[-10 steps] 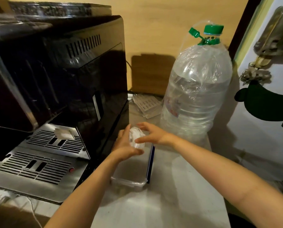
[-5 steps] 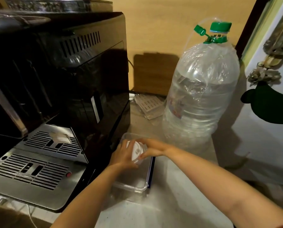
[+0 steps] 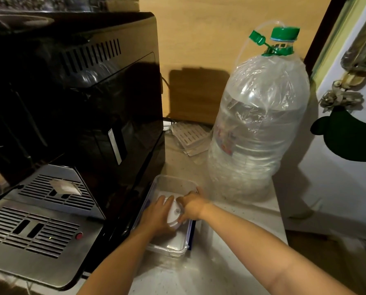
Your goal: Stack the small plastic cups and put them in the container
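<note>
Both hands clamped on the stack of small white plastic cups (image 3: 174,213): left hand (image 3: 156,218) cupping one side, right hand (image 3: 191,206) pinching the other. Stack lies tilted, low inside the clear rectangular plastic container (image 3: 169,249) on the pale speckled worktop (image 3: 231,226), beside the black coffee machine (image 3: 75,107). Advice: lower until the stack rests flat on the floor, then loosen both grips together.

Both forearms reach forward and converge — the left hand (image 3: 156,218) cups from the left, fingers curled; the right hand (image 3: 191,206) closes in from the right, wrist bent, fingertips pinching, nearly touching the left.
</note>
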A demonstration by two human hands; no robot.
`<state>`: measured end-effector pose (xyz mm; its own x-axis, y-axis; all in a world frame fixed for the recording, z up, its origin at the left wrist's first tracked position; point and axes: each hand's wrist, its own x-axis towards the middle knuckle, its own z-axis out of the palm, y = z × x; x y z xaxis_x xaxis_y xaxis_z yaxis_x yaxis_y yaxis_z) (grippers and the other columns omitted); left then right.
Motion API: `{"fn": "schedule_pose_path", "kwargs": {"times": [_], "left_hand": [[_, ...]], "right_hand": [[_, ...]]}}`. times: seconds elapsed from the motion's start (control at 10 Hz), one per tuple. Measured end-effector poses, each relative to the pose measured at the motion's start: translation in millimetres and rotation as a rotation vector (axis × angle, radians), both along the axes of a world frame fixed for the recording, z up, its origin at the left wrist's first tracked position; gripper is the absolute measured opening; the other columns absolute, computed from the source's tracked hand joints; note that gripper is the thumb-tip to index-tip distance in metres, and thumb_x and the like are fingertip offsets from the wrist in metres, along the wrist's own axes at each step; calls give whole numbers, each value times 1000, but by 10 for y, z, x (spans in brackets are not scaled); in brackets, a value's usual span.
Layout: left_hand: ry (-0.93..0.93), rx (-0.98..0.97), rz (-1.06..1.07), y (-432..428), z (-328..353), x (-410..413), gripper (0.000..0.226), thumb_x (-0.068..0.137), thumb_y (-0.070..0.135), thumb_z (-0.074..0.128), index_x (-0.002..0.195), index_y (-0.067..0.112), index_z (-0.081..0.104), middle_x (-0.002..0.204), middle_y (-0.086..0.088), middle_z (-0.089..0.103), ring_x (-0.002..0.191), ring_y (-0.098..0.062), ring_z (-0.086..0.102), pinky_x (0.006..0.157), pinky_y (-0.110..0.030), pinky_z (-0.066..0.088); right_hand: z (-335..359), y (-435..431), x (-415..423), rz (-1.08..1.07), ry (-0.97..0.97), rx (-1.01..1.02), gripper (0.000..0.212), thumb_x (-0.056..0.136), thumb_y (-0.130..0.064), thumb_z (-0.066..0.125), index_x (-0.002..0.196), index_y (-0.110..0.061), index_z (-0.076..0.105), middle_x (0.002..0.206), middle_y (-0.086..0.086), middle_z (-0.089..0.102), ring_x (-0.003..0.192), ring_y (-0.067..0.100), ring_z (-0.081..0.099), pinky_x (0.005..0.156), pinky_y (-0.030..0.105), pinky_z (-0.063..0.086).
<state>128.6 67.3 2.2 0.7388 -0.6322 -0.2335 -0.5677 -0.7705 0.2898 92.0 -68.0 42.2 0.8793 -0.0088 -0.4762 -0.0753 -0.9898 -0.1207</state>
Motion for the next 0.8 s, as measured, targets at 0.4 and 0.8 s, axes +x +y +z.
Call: {"fn": "schedule_pose_path", "kwargs": {"times": [0.4,0.8], "left_hand": [[-9,67,-32,4,-147,15,116,57,54,75,142,33,-1,150,-5,16,133,-29,28,99,-43,42],[-39,-35,-67,-158,272,93,121,53,90,24,144,15,-5,157,-10,-6,143,-25,-7,114,-32,-1]], "right_hand": [[-41,45,-7,28,3,-114,57,83,-48,57,126,-13,49,130,12,55,131,30,36,116,52,1],[254,-223,-139,-54,-240,42,77,87,-43,55,148,-22,13,158,11,11,145,32,7,117,46,7]]}}
